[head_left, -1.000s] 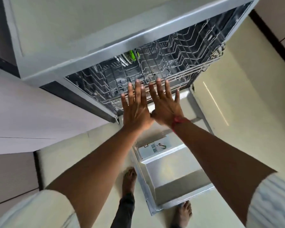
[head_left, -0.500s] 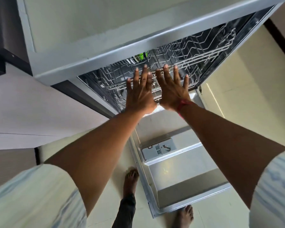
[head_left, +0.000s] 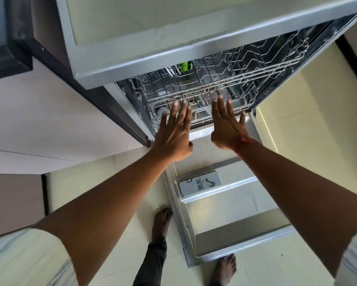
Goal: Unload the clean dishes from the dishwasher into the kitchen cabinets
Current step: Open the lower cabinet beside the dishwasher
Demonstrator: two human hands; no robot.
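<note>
**Head view**

1. The dishwasher (head_left: pixel 132 100) stands open. Its door (head_left: pixel 235 215) is folded down flat over the floor (head_left: pixel 309 124), inner face up. The detergent dispenser (head_left: pixel 200 182) sits on the door's upper part.
2. The wire rack (head_left: pixel 247 69) sits inside the tub, with its front rail running across the opening. A second wire tier shows just below that rail. The wires overlap, so the two tiers cannot be separated in detail.
3. The left hand (head_left: pixel 174 133) is extended toward the left half of the rack front. Its fingers (head_left: pixel 176 112) are straight and slightly spread, and they grip nothing. The fingertips lie over the front rail. Contact with the wire cannot be confirmed.
4. The right hand (head_left: pixel 228 129) is extended toward the right half of the rack front, beside the left hand but apart from it. Its fingers (head_left: pixel 228 109) are straight and fanned apart, and nothing is held. The fingertips reach the same front rail. A red thread (head_left: pixel 243 142) circles the wrist.
5. A green item (head_left: pixel 186 66) stands deep in the rack, well behind both sets of fingertips and nearer the left hand's side. Its type cannot be identified.
6. A pale cabinet front (head_left: pixel 39 124) lies to the left of the dishwasher.
7. The person's left foot (head_left: pixel 162 221) stands just beside the door's left edge. The right foot (head_left: pixel 225 269) stands at the door's near edge.
</note>
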